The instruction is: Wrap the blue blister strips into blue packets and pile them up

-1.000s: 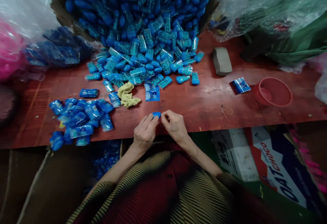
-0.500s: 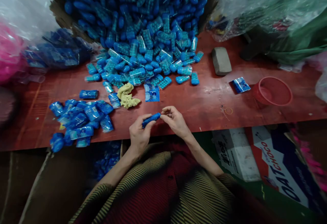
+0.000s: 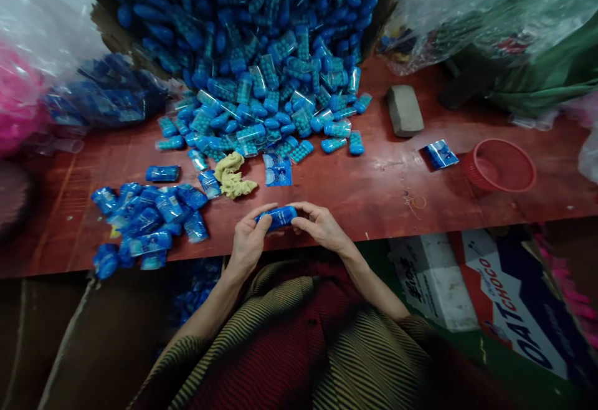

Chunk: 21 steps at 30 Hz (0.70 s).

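Note:
Between my two hands, close to the table's front edge, is a small bottle in a blue printed wrapper (image 3: 282, 216). My left hand (image 3: 249, 235) grips its left end, thumb on top. The fingers of my right hand (image 3: 322, 226) close on its right end. To the left lies a heap of blue wrapped bottles (image 3: 152, 217). Just beyond my hands sit a lump of yellow-green putty (image 3: 233, 176) and a flat stack of blue printed wrappers (image 3: 278, 169). Behind these spreads a large pile of clear bottles with blue caps and blue-green balls inside (image 3: 261, 104).
On the right of the red table (image 3: 355, 192) are a grey block (image 3: 404, 111), another blue wrapper stack (image 3: 440, 155), rubber bands (image 3: 417, 202) and a red plastic basket (image 3: 499, 167). Plastic bags (image 3: 537, 36) crowd the back corners. Printed cartons (image 3: 509, 304) stand below the front edge.
The bottle has turned from a slant to nearly level, its printed side now facing up. My right hand has come from its tip to grip its end; my left thumb has shifted onto it.

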{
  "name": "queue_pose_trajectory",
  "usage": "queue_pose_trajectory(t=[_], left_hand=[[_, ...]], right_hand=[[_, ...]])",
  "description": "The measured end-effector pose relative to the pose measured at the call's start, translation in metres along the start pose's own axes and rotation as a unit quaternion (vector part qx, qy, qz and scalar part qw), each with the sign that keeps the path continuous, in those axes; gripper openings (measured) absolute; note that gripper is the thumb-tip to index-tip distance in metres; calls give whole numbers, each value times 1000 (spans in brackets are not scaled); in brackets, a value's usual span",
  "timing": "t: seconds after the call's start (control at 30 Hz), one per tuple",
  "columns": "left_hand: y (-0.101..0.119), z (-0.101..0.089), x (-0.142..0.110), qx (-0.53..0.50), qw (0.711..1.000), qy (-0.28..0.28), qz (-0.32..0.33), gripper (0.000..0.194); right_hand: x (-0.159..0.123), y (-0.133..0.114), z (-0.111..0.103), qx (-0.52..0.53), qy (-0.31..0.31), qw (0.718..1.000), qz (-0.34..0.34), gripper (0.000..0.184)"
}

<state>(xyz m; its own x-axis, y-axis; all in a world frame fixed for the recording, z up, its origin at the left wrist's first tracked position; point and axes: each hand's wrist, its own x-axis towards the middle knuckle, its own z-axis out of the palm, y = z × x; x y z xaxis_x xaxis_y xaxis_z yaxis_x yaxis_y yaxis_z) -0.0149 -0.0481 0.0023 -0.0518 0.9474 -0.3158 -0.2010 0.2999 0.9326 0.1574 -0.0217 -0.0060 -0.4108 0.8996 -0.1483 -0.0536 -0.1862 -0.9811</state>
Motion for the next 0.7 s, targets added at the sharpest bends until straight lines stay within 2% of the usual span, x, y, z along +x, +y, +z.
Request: queue_pose_trajectory(t=[0.07, 0.13, 0.17, 0.3, 0.37, 0.5, 0.6, 0.7], left_hand=[[-1, -4, 1, 22, 999, -19, 17, 44], [0, -4, 1, 16, 1000, -10, 22, 45], [1, -3, 1, 2, 1000, 16, 24, 44], [6, 4, 3, -48, 983, 173, 47, 30], [7, 5, 4, -44, 976, 205, 55, 30], [5, 2, 8, -7, 978, 197, 71, 27], [1, -3, 8, 59, 972, 195, 118, 24], [-1, -5, 7, 143, 954, 203, 168, 21]], right_hand=[[-1, -2, 1, 16, -5, 1000, 6, 29], [-1, -4, 3, 15, -9, 1000, 16, 28], [-1, -5, 4, 11, -6, 1000, 21, 27], [-2, -3, 11, 12, 35, 998, 44, 27], [-3, -2, 13, 14, 41, 998, 44, 30], [-6, -6, 17, -20, 49, 999, 14, 31], [-9, -11, 22, -55, 59, 997, 5, 25], [-11, -11, 25, -63, 59, 996, 9, 25]])
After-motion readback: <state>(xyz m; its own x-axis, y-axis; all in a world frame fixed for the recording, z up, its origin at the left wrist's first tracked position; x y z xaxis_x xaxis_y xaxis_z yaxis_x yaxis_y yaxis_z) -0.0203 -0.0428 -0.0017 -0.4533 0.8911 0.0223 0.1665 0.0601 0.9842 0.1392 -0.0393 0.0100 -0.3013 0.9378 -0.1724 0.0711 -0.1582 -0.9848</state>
